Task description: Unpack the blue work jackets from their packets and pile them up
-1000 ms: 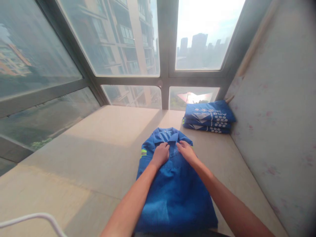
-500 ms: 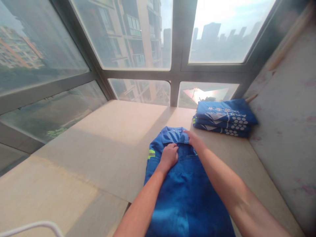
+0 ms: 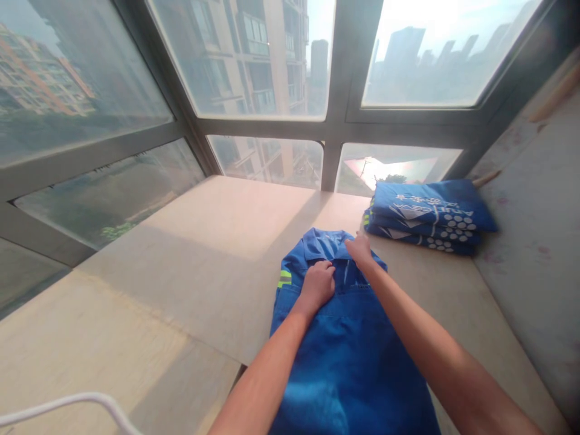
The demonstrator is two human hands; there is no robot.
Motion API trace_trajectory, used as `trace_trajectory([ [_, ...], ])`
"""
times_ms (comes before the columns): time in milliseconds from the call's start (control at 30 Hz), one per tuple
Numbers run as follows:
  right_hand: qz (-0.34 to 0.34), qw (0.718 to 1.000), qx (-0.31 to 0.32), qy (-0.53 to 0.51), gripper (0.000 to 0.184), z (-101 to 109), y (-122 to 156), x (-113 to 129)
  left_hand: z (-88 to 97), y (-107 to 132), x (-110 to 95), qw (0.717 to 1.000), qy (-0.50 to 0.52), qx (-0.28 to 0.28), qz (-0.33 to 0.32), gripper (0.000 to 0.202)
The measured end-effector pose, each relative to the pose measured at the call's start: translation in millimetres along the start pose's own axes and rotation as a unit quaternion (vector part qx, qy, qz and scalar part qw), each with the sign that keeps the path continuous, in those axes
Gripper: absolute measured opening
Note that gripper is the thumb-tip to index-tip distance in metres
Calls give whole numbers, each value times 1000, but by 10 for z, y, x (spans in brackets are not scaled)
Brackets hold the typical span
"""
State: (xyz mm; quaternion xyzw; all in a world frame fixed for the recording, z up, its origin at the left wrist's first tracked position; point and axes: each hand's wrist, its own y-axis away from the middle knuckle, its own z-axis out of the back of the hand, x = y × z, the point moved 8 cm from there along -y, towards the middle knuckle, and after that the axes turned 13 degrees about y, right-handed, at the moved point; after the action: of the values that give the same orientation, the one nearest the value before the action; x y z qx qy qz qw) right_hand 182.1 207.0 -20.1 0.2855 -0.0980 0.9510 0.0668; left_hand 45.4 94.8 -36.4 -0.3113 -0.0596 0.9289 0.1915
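A blue work jacket (image 3: 344, 350) lies front up before me, its collar (image 3: 324, 244) towards the window and a yellow-green and grey band on its left side. My left hand (image 3: 319, 283) is closed on the cloth just below the collar, fingers curled and fingertips partly hidden. At the collar's right side, my right hand (image 3: 360, 249) has thumb and fingers pinched together on the jacket's edge. My forearms cover parts of both sides, and the lower end runs out of view.
A stack of folded blue garments (image 3: 430, 214) with white print sits at the back right by the papered wall (image 3: 539, 266). Windows (image 3: 267, 160) border the pale tabletop (image 3: 181, 260). A white cable-like curve (image 3: 90, 397) crosses the lower left corner.
The view has shifted slightly, moving the scene right. My right hand has turned a little at the collar, and more of the jacket's right shoulder shows. My left hand stays below the collar.
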Motion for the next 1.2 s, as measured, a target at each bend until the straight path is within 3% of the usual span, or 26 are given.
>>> trace_trajectory([
  [67,56,998,-12,24,43,26,76,169,7,3,-9,1000,-3,-1,0,32],
  [100,122,991,6,47,41,-10,133,338,9,4,-13,1000,-4,0,0,32],
  [133,206,975,42,75,40,-90,216,540,10,4,-17,1000,-6,2,1,31],
  [200,354,916,136,131,37,-313,424,903,5,2,-17,1000,-11,10,3,29],
  [267,413,873,198,169,30,-501,535,1121,-4,0,-9,1000,-17,17,8,28],
  [467,391,854,222,261,22,-810,429,1314,-42,7,8,1000,-18,20,15,30],
  [700,384,849,210,297,26,-818,493,1319,-57,7,21,999,-18,22,30,47],
  [900,388,835,269,282,21,-869,608,1236,-134,-6,57,998,-36,34,34,37],
  [1067,389,841,287,244,30,-776,634,1286,-152,-15,81,998,-45,39,30,35],
  [1200,394,864,250,189,45,-460,744,1247,-110,-35,67,998,-52,31,27,42],
])
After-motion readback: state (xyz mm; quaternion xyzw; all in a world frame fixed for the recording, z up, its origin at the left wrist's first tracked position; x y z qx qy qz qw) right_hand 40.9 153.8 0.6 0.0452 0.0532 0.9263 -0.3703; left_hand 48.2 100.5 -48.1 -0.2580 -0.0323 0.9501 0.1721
